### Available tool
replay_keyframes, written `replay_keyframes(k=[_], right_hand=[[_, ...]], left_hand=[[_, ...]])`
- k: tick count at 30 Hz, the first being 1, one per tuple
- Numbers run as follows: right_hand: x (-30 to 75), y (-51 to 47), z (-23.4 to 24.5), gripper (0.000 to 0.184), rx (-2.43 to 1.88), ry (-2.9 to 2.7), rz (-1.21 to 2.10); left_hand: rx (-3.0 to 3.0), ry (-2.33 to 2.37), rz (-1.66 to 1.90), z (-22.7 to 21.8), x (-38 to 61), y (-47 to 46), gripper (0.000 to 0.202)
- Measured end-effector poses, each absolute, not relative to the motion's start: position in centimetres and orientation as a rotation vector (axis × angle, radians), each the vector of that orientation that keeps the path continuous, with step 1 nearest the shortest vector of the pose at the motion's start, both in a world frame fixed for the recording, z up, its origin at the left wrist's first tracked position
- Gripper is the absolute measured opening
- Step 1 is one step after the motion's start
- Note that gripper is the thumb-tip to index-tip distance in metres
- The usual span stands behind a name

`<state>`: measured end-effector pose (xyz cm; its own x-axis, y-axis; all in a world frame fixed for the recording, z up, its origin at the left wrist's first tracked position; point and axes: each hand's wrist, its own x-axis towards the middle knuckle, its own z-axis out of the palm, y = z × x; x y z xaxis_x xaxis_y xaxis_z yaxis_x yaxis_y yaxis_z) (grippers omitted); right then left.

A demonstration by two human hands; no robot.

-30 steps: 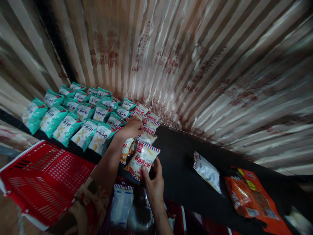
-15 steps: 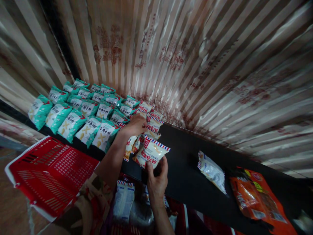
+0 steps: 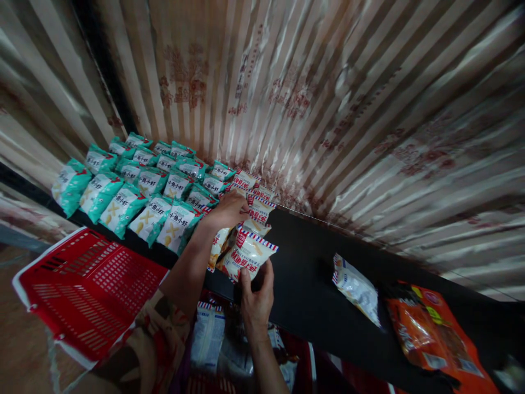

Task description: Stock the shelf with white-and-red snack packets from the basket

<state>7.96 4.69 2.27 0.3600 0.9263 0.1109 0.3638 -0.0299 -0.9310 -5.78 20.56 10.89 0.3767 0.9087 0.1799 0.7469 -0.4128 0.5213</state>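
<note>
1. Right hand (image 3: 258, 295) nudged the red-lettered snack bag (image 3: 251, 253) a bit left vs half a second ago.
2. It now covers more of the matching bag (image 3: 218, 246) beside it.

I can see a puffy snack bag (image 3: 251, 249) just below the middle of the frame. It is creamy white with big red writing, a red patch near its top left corner and a stripy red, white and blue top edge. That edge slopes down to the right, and the printed front shows. More matching bags (image 3: 261, 210) sit close behind, overlapping, up toward the middle.
</note>
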Motion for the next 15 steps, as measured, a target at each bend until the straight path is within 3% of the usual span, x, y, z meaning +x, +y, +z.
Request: replay_keyframes(k=[8,15], right_hand=[[7.9,4.8,1.7,0.070,-1.595,-1.267,0.604],[7.6,4.9,2.2,0.077,-1.589,-1.244,0.621]], left_hand=[[2.204,1.477,1.009,11.9,-7.6,15.3,0.012],[1.783,1.957,1.223,6.5,-4.7,3.0,0.029]])
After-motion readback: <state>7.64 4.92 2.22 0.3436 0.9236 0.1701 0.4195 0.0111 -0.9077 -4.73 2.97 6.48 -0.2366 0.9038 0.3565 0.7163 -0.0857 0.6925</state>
